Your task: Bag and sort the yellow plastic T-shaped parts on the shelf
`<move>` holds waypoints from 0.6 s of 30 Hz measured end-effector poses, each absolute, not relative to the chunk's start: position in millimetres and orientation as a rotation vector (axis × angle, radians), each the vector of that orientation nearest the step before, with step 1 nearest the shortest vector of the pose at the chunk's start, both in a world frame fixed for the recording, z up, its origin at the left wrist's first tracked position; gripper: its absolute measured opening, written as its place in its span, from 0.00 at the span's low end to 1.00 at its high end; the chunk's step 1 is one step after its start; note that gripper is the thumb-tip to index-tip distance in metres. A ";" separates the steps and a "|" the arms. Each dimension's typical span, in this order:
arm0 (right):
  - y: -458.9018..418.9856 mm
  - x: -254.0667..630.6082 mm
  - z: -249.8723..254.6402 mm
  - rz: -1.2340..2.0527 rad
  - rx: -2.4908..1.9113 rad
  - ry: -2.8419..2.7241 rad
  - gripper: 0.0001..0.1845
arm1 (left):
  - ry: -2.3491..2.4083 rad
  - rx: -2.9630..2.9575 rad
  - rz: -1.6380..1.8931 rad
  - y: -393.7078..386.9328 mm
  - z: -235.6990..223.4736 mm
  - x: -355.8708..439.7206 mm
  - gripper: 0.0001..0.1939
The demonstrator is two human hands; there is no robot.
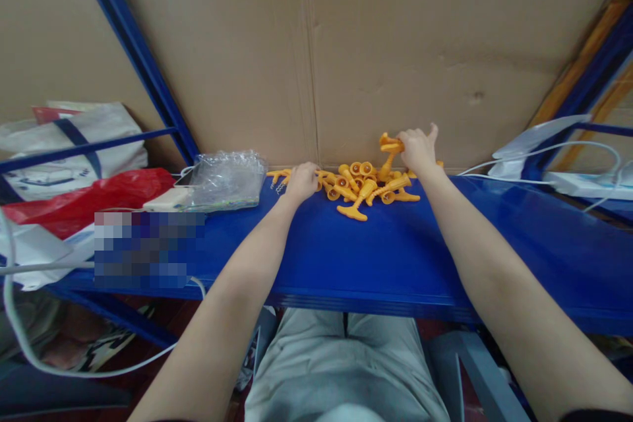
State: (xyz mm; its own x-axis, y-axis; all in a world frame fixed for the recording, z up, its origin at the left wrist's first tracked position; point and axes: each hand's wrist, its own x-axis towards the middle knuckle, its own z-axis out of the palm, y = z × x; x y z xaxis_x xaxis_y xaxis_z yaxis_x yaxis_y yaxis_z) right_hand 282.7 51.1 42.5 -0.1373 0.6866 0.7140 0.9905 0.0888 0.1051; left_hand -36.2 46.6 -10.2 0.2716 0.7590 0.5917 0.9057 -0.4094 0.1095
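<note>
A pile of orange plastic T-shaped pieces (363, 191) lies at the back of the blue shelf, against the cardboard. Several show round hollow ends, and some have ribbed stems. To its left are orange T-handled corkscrews (277, 175), with metal spirals pointing forward. My left hand (302, 182) rests low between these corkscrews and the pile. Its fingers look curled closed, but whatever they grip is hidden. Just above the pile's right side, my right hand (419, 147) pinches an orange T-shaped piece (390, 150), raised with its crossbar at the top.
A clear plastic-wrapped package (228, 179) sits left of my left hand. Beyond it are a red plastic bag (113, 194) and a white cloth bag (74, 158). White cables and a power strip (588, 184) lie at right. Cardboard (346, 46) walls the back; blue posts (133, 46) frame the shelf.
</note>
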 end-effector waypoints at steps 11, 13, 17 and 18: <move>21.4 245.8 61.0 -0.445 -2.021 -1.938 0.25 | -1.499 -2.299 -0.819 47.3 -9.1 -36.5 0.21; 18.9 242.7 64.5 -0.388 -2.040 -1.939 0.26 | -1.492 -2.299 -0.822 47.1 -9.3 -36.3 0.21; 19.9 241.2 69.4 -0.382 -2.034 -1.946 0.25 | -1.415 -2.297 -0.894 43.6 -7.7 -33.8 0.22; 20.5 240.8 70.8 -0.395 -2.021 -1.946 0.25 | -1.372 -2.288 -0.935 41.7 -6.5 -32.2 0.23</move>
State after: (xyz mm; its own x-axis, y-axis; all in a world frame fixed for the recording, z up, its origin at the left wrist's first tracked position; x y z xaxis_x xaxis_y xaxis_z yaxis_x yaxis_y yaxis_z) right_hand 240.8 20.5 70.8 0.0408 0.9143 0.4030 0.9991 -0.0315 -0.0298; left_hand -32.2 41.7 -6.5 0.3270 0.6638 0.6726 0.8687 -0.4913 0.0626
